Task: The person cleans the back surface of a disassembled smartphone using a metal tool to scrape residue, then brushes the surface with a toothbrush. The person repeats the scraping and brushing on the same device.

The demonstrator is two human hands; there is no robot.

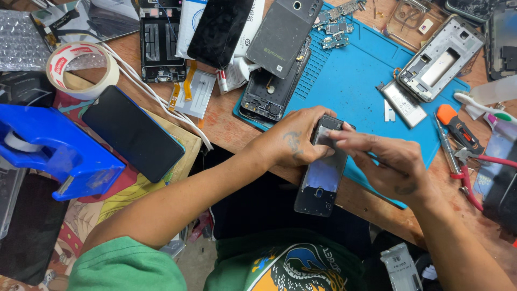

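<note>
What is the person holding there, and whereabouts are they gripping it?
A dark, flat rectangular phone body, opened up. The left hand grips its upper end from the side, and the right hand's fingertips press on that same top end. The lower end hangs free.

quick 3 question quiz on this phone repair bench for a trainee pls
1. True or false: both hands are on the opened phone.
2. What lies under the phone's top end? A) blue mat B) tape roll C) bubble wrap
3. Which hand is nearer the orange-handled screwdriver?

Key
1. True: left hand grips its upper edge, right hand presses fingertips on its top.
2. A
3. The right hand.
</note>
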